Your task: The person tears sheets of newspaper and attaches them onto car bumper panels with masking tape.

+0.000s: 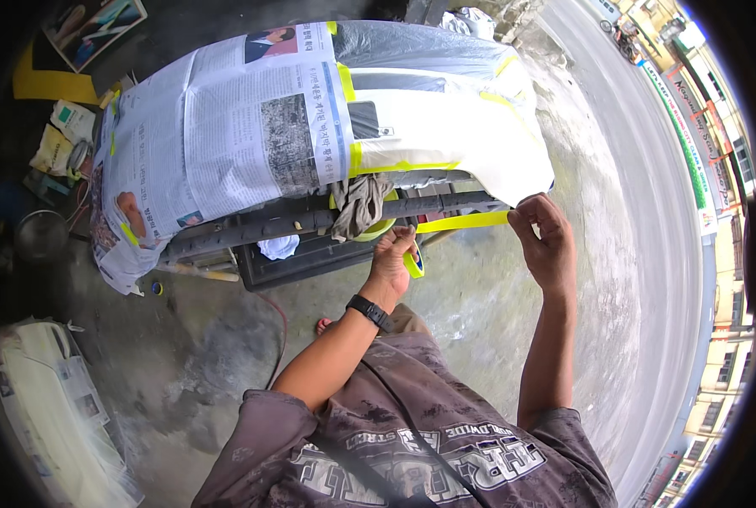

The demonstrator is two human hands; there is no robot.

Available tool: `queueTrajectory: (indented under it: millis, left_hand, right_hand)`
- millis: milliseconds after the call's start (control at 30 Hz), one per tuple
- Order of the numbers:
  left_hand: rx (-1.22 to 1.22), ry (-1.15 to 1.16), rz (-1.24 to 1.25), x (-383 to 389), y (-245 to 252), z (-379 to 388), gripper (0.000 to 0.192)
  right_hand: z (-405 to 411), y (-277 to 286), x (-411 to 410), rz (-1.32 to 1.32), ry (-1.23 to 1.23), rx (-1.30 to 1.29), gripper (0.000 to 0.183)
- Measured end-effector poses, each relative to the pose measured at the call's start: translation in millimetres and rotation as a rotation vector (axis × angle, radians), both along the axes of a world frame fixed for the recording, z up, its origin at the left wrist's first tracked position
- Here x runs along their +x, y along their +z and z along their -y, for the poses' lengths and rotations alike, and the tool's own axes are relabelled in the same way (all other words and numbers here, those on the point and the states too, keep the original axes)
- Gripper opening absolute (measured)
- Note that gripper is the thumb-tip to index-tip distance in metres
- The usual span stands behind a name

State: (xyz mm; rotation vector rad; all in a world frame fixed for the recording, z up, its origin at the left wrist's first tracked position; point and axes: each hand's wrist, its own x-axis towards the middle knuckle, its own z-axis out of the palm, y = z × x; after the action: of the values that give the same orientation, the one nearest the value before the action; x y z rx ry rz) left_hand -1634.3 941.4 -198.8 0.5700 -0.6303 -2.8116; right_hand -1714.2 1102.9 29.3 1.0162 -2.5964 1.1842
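Observation:
A roll of yellow masking tape [415,265] hangs in my left hand [392,254]. From it a strip of yellow tape [464,222] runs taut to my right hand [543,241], which pinches its free end beside the lower right corner of a white car bumper [416,124]. Newspaper sheets [219,127] cover the bumper's left part, and clear plastic film [410,51] lies over its upper right. Yellow tape edges the newspaper and film, and lines the lower edge of the white part. The bumper rests on a stand with dark wrapped bars [257,228].
A grey rag [360,206] drapes over the bar before a yellow-green basin [378,228]. Below is a black tray-like panel [314,260]. Another part-masked white panel [54,406] lies lower left. A tape roll [157,288] and red hose [283,330] are on the concrete; a road [613,127] passes right.

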Motion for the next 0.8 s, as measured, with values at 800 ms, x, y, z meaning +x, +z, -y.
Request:
queueTrajectory:
  millis: [800]
  left_hand:
    - [-0.039, 0.083, 0.061, -35.1, -11.4, -20.2, 0.015]
  right_hand:
    - [-66.5, -58.6, -78.6, 0.373, -0.014, -0.175, 0.011]
